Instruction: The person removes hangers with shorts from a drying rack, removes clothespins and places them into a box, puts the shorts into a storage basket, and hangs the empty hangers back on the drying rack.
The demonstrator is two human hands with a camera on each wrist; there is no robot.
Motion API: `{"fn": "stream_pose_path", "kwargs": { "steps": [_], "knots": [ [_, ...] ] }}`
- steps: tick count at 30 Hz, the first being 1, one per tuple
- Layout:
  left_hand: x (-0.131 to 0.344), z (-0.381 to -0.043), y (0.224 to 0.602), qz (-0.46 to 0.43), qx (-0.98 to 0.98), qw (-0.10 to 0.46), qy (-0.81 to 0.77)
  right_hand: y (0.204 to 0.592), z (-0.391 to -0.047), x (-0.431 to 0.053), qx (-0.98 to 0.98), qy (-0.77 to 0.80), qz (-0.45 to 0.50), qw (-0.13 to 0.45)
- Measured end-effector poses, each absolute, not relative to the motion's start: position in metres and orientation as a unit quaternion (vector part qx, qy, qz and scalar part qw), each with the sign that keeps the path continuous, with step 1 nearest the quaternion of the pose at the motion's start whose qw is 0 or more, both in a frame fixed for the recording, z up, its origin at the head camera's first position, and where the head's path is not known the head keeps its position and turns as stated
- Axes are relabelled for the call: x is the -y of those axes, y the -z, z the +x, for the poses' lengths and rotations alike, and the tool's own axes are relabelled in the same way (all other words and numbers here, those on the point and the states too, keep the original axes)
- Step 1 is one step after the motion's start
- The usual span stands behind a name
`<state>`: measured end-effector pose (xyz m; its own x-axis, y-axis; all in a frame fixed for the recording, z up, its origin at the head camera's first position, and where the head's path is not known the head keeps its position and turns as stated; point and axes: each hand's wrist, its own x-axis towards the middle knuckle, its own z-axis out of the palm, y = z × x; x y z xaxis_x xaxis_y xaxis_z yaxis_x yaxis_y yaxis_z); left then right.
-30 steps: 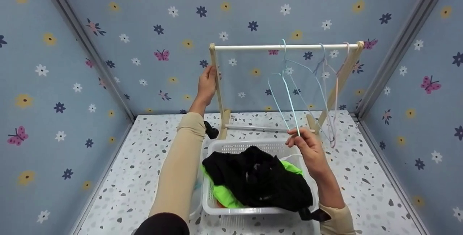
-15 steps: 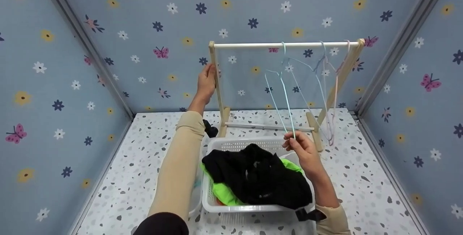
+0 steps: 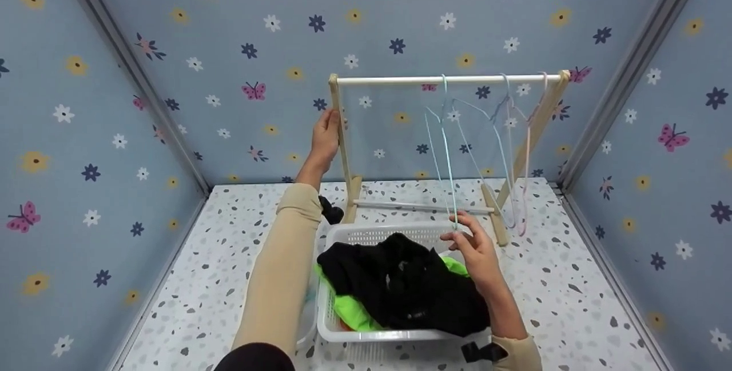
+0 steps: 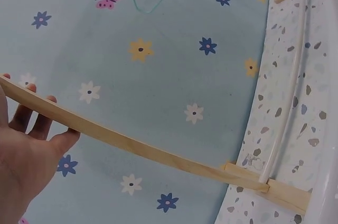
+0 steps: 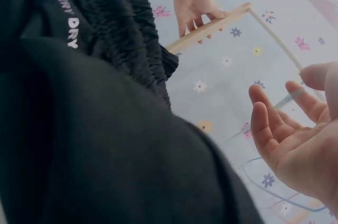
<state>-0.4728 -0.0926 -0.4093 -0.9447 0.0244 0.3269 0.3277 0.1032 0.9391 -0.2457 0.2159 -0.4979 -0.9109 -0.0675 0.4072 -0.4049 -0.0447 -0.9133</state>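
In the head view my left hand (image 3: 326, 142) grips the left wooden post (image 3: 344, 156) of a small clothes rack; in the left wrist view its fingers curl behind the wood. A pale green hanger (image 3: 448, 159) hangs by its hook from the white rod (image 3: 389, 80). My right hand (image 3: 474, 251) is at its lower end, fingers loosely spread and touching it. In the right wrist view the thumb and fingers (image 5: 259, 118) lie apart around the hanger's end. A blue hanger (image 3: 499, 142) and a pink hanger (image 3: 527, 154) hang further right.
Below my hands stands a white basket (image 3: 394, 335) with a black garment (image 3: 434, 296) over bright green cloth (image 3: 354, 312). Another pale container (image 3: 307, 325) sits to its left. Flowered walls (image 3: 251, 45) enclose the speckled tabletop (image 3: 217, 279).
My right hand has moved slightly left and down, and its fingers have loosened. The pale green hanger has swung down to hang more upright. My left hand stays on the post.
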Motion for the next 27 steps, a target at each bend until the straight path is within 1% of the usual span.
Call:
{"fn": "stream_pose_path", "kwargs": {
  "steps": [5,10,14,22,27],
  "knots": [
    [0.100,-0.470,0.404,-0.123,0.745,0.100,0.648,0.501,-0.247,-0.218,0.689,-0.700,0.160,0.105],
    [0.112,-0.460,0.402,-0.099,0.741,0.056,0.662,0.503,-0.245,-0.222,0.694,-0.701,0.137,0.086],
    [0.118,-0.453,0.403,-0.077,0.748,0.032,0.658,0.502,-0.243,-0.223,0.703,-0.697,0.117,0.083],
    [0.130,-0.431,0.413,-0.087,0.774,0.008,0.627,0.504,-0.238,-0.225,0.718,-0.685,0.089,0.084],
    [0.136,-0.413,0.422,-0.086,0.820,-0.022,0.566,0.504,-0.233,-0.227,0.734,-0.671,0.071,0.080]
  ]
}}
